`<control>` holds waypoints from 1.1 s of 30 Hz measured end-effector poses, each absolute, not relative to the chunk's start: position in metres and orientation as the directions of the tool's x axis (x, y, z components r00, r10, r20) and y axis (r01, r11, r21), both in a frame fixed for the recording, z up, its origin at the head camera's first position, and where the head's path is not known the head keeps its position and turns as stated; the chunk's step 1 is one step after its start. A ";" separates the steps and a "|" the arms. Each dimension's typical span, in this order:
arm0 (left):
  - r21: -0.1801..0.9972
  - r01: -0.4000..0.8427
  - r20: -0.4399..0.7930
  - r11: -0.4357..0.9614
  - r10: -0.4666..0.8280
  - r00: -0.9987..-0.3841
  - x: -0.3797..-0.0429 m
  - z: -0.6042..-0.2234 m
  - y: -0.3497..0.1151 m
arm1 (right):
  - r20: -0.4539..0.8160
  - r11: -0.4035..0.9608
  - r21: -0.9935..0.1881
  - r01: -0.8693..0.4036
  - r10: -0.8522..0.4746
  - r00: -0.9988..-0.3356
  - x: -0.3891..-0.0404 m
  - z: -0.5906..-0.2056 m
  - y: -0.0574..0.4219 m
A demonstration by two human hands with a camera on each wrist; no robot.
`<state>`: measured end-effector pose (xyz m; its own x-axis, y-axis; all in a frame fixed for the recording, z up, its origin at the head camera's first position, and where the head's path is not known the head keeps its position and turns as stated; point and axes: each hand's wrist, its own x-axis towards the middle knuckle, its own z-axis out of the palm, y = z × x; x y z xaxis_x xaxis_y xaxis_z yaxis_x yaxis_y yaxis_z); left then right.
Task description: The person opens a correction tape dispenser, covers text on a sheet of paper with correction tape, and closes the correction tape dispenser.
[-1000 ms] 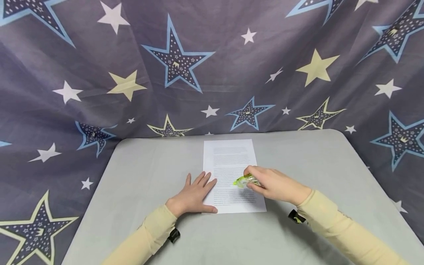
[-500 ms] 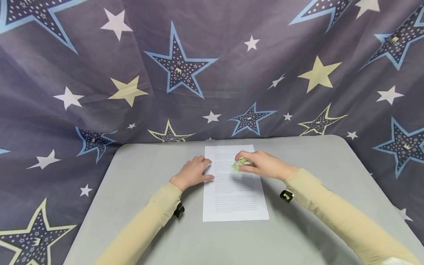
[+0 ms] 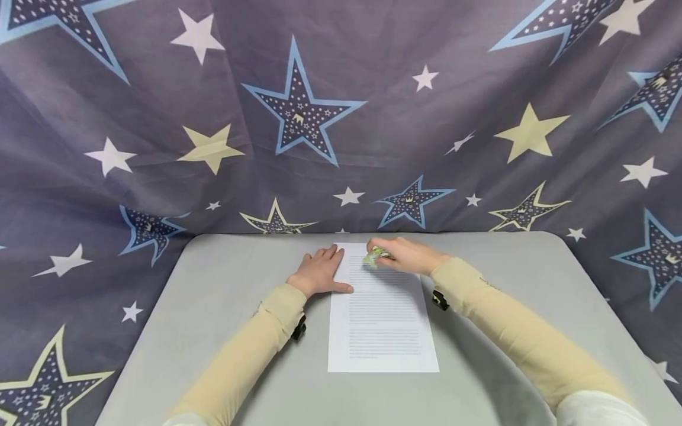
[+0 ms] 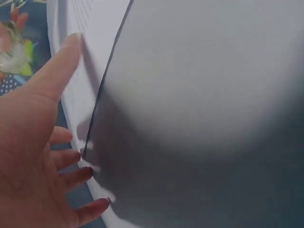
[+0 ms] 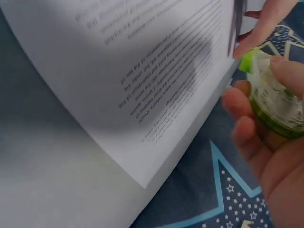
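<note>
Right hand (image 3: pixel 410 255), thumb and fingers curled, pinches the tape (image 3: pixel 372 257) at its left, over the far part of the sheet (image 3: pixel 385 319); left hand (image 3: pixel 318 274), fingers spread, at the sheet's left edge.

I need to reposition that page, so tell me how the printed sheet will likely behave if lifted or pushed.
The printed sheet looks thin, so it would probably flop if lifted by one corner. Lying flat on the gray table, it should likely slide rather than tip, though the left hand at its edge might hold it back.
</note>
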<state>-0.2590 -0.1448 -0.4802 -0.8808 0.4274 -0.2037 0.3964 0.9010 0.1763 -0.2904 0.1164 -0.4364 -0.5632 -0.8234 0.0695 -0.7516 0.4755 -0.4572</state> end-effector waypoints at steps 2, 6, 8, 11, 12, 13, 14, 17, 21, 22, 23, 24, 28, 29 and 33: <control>0.153 0.399 -0.204 0.904 0.424 -0.883 -0.257 -0.482 -0.146 | 0.065 0.464 -0.454 -0.761 -0.834 -0.547 -0.298 -0.443 0.108; 0.105 0.401 -0.223 0.910 0.414 -0.883 -0.258 -0.483 -0.142 | 0.096 0.425 -0.441 -0.791 -0.853 -0.512 -0.311 -0.451 0.098; 0.101 0.392 -0.236 0.914 0.405 -0.883 -0.258 -0.482 -0.140 | 0.102 0.414 -0.431 -0.802 -0.861 -0.499 -0.316 -0.453 0.095; 0.104 0.381 -0.251 0.919 0.395 -0.884 -0.258 -0.483 -0.138 | 0.096 0.412 -0.412 -0.813 -0.867 -0.489 -0.323 -0.456 0.088; 0.105 0.376 -0.256 0.921 0.390 -0.884 -0.259 -0.483 -0.138 | 0.095 0.411 -0.408 -0.815 -0.869 -0.486 -0.325 -0.457 0.086; 0.106 0.372 -0.256 0.922 0.387 -0.886 -0.260 -0.485 -0.139 | 0.101 0.408 -0.400 -0.821 -0.870 -0.482 -0.326 -0.457 0.084; 0.104 0.370 -0.250 0.923 0.384 -0.889 -0.260 -0.485 -0.139 | 0.106 0.406 -0.393 -0.825 -0.871 -0.479 -0.327 -0.457 0.082; 0.096 0.363 -0.242 0.927 0.376 -0.895 -0.264 -0.489 -0.141 | 0.104 0.412 -0.387 -0.825 -0.869 -0.483 -0.329 -0.459 0.076; 0.083 0.372 -0.237 0.924 0.381 -0.894 -0.265 -0.492 -0.142 | 0.090 0.421 -0.384 -0.822 -0.869 -0.487 -0.332 -0.465 0.074; 0.082 0.373 -0.244 0.924 0.382 -0.892 -0.266 -0.493 -0.142 | 0.090 0.418 -0.384 -0.823 -0.870 -0.485 -0.332 -0.466 0.074; 0.081 0.374 -0.250 0.924 0.382 -0.890 -0.266 -0.494 -0.143 | 0.095 0.415 -0.384 -0.825 -0.871 -0.482 -0.333 -0.467 0.073; 0.080 0.377 -0.245 0.923 0.384 -0.890 -0.265 -0.493 -0.143 | 0.100 0.411 -0.386 -0.826 -0.871 -0.481 -0.334 -0.468 0.073; 0.076 0.380 -0.227 0.922 0.387 -0.894 -0.263 -0.489 -0.143 | 0.116 0.397 -0.404 -0.824 -0.871 -0.477 -0.336 -0.468 0.071; 0.072 0.381 -0.221 0.922 0.388 -0.895 -0.263 -0.488 -0.143 | 0.115 0.398 -0.406 -0.823 -0.871 -0.478 -0.337 -0.468 0.071; 0.055 0.387 -0.225 0.920 0.389 -0.893 -0.262 -0.486 -0.142 | 0.091 0.410 -0.413 -0.813 -0.870 -0.484 -0.339 -0.467 0.070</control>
